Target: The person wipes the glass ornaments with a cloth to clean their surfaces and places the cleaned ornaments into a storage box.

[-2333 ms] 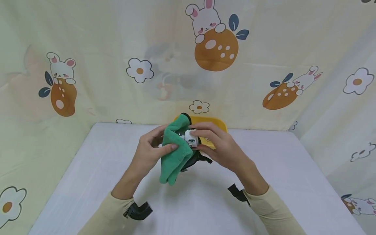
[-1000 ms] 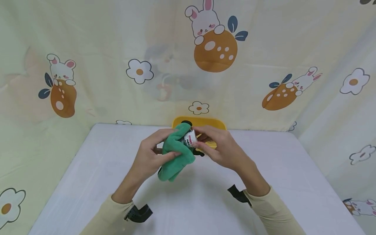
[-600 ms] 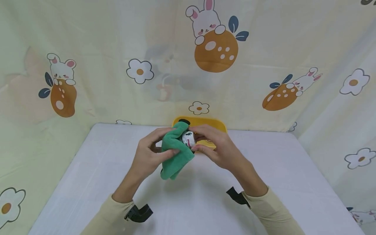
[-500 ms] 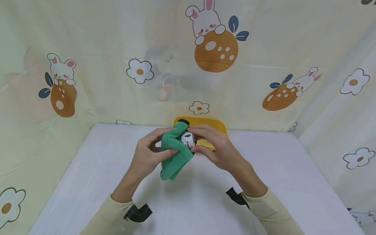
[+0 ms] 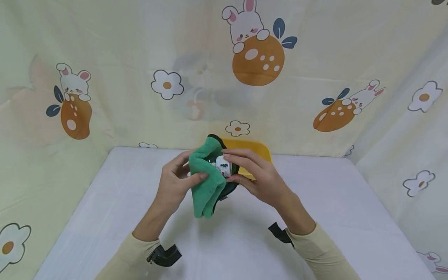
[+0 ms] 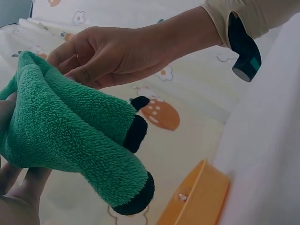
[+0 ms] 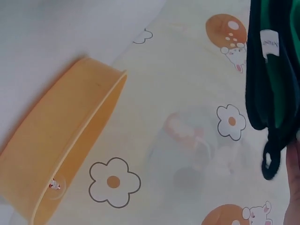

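In the head view my left hand (image 5: pixel 171 188) grips a fluffy green towel (image 5: pixel 204 196) with black edging, thumb on top and fingers behind it. My right hand (image 5: pixel 267 181) pinches a small white rounded item (image 5: pixel 223 165) with dark print between fingers and thumb. The item sits against the towel's fold, its left end partly covered by cloth. Both hands hold these above the table. In the left wrist view the towel (image 6: pixel 70 122) hides the white item. The right wrist view shows the towel's dark edge and hanging loop (image 7: pixel 269 161).
Behind the hands, a yellow plastic container (image 5: pixel 260 149) stands at the table's back edge. The white-covered table (image 5: pixel 315 186) ends at a curtain (image 5: pixel 122 97) printed with rabbits and flowers. Black bands (image 5: pixel 164 255) are at both wrists.
The white item has turned in my right fingers, so its red lettering is mostly out of sight. The towel has spread, baring more of its dark underside, and my left hand has shifted slightly left.
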A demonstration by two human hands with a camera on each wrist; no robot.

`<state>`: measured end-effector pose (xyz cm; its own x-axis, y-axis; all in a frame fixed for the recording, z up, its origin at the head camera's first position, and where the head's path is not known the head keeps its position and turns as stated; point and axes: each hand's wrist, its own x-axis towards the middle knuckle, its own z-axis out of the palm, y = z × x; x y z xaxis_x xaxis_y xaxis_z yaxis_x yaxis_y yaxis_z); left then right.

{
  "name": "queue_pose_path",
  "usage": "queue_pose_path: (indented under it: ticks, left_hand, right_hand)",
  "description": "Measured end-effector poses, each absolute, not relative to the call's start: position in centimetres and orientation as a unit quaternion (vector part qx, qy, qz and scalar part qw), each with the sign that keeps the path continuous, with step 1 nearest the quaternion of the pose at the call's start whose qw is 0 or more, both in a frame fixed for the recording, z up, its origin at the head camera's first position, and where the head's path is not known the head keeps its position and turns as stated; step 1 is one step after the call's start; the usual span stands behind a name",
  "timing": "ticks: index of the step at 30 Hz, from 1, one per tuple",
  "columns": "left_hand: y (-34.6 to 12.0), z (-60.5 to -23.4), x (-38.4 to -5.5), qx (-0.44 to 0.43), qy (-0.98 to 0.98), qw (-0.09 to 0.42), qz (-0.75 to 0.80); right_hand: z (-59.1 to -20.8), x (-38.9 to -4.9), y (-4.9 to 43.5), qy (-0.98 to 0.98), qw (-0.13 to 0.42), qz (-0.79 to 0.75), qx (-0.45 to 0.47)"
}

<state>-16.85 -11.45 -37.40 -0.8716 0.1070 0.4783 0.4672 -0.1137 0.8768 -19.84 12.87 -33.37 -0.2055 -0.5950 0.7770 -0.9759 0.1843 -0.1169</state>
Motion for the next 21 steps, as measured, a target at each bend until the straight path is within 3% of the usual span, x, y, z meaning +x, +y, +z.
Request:
queue_pose_path:
  ticks: [16, 21]
  left_hand:
    - [-10.67, -37.23, -16.75, -0.194, -0.628, 0.141, -0.741]
    - [-10.58, -37.38, -16.63, -0.197, -0.640, 0.154, -0.727]
  right_hand:
    - [-33.00, -19.80, 12.87, -0.723, 0.311, 0.295, 0.541]
    - [-32.82, -19.29, 12.89, -0.746, 0.289, 0.306, 0.516]
